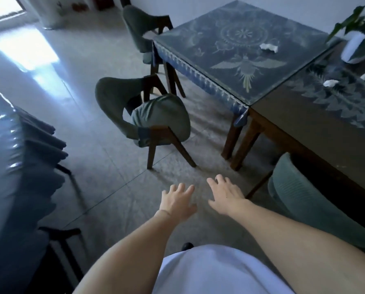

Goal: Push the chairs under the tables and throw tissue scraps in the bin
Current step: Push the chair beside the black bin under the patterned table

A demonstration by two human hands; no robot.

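Observation:
A green cushioned chair [154,117] with dark wooden legs stands pulled out on the floor, left of a table with a blue patterned cloth [200,54]. A second green chair [139,28] sits at that table's far corner, and a third [300,196] stands close by at the right, against the brown table [300,124]. White tissue scraps lie on the blue table [268,47] and on the brown table [330,82]. My left hand [178,201] and my right hand [225,195] reach forward over the floor, fingers spread, holding nothing, short of the pulled-out chair.
A white pot with a green plant [354,42] stands on the tables at the right. A long table draped in shiny blue cloth [14,158] fills the left, with dark chair legs [64,240] beneath it. Tiled floor lies between.

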